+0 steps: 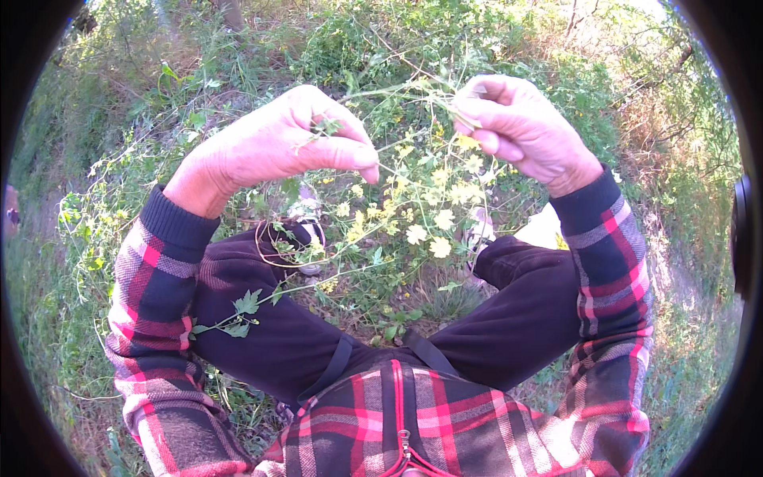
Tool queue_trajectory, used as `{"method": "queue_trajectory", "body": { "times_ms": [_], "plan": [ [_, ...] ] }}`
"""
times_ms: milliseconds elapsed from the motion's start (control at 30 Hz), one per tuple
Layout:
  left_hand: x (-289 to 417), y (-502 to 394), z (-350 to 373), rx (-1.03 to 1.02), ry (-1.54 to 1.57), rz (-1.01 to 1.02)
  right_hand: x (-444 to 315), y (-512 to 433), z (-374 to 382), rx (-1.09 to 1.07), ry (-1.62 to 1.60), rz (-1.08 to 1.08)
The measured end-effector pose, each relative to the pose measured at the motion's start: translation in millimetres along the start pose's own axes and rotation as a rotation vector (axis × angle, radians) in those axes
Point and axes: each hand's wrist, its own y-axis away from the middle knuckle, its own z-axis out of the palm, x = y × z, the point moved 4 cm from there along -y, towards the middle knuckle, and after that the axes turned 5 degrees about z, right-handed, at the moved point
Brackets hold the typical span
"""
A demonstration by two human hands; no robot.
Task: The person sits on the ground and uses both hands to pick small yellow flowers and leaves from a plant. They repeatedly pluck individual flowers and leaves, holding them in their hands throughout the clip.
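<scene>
My left hand [298, 134] pinches a thin green stem between thumb and forefinger, and a small leafy sprig [325, 126] lies against its fingers. Across from it, my right hand [518, 125] grips several green stems [441, 98] between thumb and fingers. Below and between both hands hang pale yellow flowers [441, 219] on thin stalks. A long leafy stem [247, 310] crosses my left thigh. The stems overlap, so I cannot tell which flowers belong to which hand's stems. Motion blurs the stems near my right hand.
My bent knees in dark trousers [506, 316] frame the scene, with light-coloured shoes [307, 208] beyond them. Near my right knee lies a white object [539, 226], overexposed. Tangled green weeds [357, 53] surround me, and a tree trunk [231, 13] stands at the far edge.
</scene>
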Motion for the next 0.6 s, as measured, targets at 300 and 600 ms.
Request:
{"method": "queue_trajectory", "body": {
  "times_ms": [300,600],
  "plan": [
    [0,-2,-1,-0.006,-0.057,-0.014,27,1,2,-0.212,0.190,0.011],
    [1,0,-3,0.038,-0.049,-0.071,34,0,12,-0.282,-0.027,0.090]
  ]
}}
